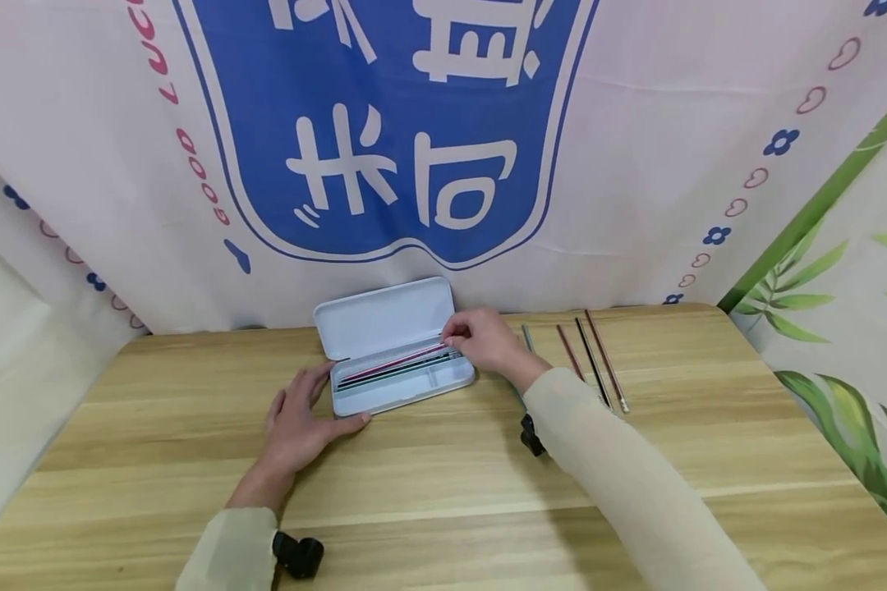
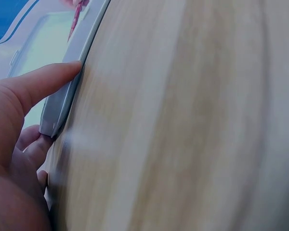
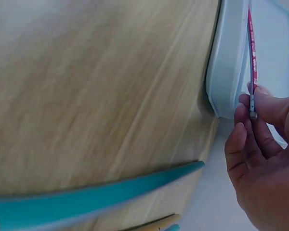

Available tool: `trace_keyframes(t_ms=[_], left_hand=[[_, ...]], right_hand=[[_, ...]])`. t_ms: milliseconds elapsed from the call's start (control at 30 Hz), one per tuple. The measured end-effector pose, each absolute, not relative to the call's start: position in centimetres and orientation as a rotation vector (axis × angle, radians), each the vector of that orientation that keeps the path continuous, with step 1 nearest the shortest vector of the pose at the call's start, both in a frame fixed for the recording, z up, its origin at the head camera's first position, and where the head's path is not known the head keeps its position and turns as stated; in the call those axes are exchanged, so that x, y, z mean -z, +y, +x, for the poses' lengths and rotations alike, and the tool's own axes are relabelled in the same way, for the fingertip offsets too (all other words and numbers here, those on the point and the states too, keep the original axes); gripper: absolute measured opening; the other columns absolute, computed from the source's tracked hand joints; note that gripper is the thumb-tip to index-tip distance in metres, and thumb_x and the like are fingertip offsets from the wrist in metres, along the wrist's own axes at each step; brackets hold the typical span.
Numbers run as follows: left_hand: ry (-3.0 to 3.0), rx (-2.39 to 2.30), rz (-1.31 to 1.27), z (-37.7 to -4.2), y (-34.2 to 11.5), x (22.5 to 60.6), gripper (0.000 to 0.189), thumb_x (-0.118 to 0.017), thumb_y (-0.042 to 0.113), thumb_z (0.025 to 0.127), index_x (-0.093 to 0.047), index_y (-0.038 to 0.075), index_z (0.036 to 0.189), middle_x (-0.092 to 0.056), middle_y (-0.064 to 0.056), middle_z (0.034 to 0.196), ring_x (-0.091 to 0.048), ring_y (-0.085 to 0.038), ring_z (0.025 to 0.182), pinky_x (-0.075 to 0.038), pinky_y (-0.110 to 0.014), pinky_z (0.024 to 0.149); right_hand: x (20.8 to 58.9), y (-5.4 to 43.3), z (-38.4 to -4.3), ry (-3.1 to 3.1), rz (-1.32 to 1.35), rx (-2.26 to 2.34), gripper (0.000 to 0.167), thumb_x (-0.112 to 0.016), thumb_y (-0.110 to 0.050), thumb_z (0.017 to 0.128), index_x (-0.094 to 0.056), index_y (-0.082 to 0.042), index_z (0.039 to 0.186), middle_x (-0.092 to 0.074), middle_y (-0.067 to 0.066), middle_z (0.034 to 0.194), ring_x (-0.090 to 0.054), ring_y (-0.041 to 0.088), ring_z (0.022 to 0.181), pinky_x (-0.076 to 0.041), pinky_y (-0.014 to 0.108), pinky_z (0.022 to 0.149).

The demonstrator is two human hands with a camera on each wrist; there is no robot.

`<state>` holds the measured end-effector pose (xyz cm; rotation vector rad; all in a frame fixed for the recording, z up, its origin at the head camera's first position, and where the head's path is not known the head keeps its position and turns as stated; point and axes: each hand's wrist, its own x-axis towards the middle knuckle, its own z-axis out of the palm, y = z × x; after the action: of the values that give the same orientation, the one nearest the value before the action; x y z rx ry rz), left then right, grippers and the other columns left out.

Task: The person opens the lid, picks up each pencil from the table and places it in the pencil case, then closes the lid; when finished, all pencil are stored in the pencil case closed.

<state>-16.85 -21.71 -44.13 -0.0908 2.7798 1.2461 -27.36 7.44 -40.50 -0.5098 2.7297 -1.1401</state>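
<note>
A pale blue pencil case (image 1: 384, 397) lies on the table, its lid (image 1: 384, 318) raised toward the back. My left hand (image 1: 299, 423) holds the case's left end, thumb along the front edge and fingers around the left side. Over the right end, my right hand (image 1: 488, 341) pinches a red pencil (image 3: 254, 57) between thumb and fingers, close to its metal eraser end. That pencil slants over the case's long compartment. Several dark pencils (image 1: 395, 372) lie in the compartment beside it. The right fingers partly hide the case's back right corner.
Right of the case, a short red pencil (image 1: 571, 351), a black pencil (image 1: 593, 361) and a long dark red pencil (image 1: 606, 359) lie on the wooden table (image 1: 429, 501). A teal pencil (image 3: 101, 188) and a yellow one (image 3: 159, 223) lie near my right wrist. A printed curtain (image 1: 621, 189) hangs behind.
</note>
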Motion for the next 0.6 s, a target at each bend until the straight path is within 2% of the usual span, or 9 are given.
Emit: trace_keyframes(t_ms=[167, 400, 600], left_hand=[[2.775, -1.231, -0.098, -16.8, -21.7, 44.1, 0.105, -0.091, 0.042, 0.084, -0.032, 0.018, 0.167, -0.034, -0.018, 0.175, 0.000, -0.039, 0.170, 0.009, -0.063, 0.134], [2.772, -1.245, -0.095, -16.8, -21.7, 44.1, 0.104, -0.091, 0.042, 0.085, -0.032, 0.018, 0.168, -0.034, -0.017, 0.176, 0.001, -0.038, 0.170, 0.009, -0.064, 0.134], [2.781, -1.234, -0.104, -16.8, -21.7, 44.2, 0.106, -0.091, 0.044, 0.084, -0.032, 0.017, 0.168, -0.033, -0.017, 0.176, 0.000, -0.039, 0.170, 0.009, -0.065, 0.134]], right_hand=[[40.7, 6.9, -27.7, 2.713, -0.534, 1.115, 0.014, -0.067, -0.010, 0.106, -0.081, -0.011, 0.106, -0.075, 0.006, 0.107, -0.063, 0.021, 0.099, -0.055, 0.036, 0.093], [41.6, 6.8, -28.0, 2.726, -0.537, 1.113, 0.011, -0.073, -0.011, 0.103, -0.084, -0.011, 0.105, -0.077, 0.006, 0.105, -0.062, 0.020, 0.095, -0.052, 0.032, 0.087], [42.0, 6.7, -27.9, 2.753, -0.521, 1.125, 0.011, -0.075, -0.011, 0.102, -0.085, -0.013, 0.104, -0.077, 0.005, 0.107, -0.064, 0.020, 0.099, -0.055, 0.036, 0.091]])
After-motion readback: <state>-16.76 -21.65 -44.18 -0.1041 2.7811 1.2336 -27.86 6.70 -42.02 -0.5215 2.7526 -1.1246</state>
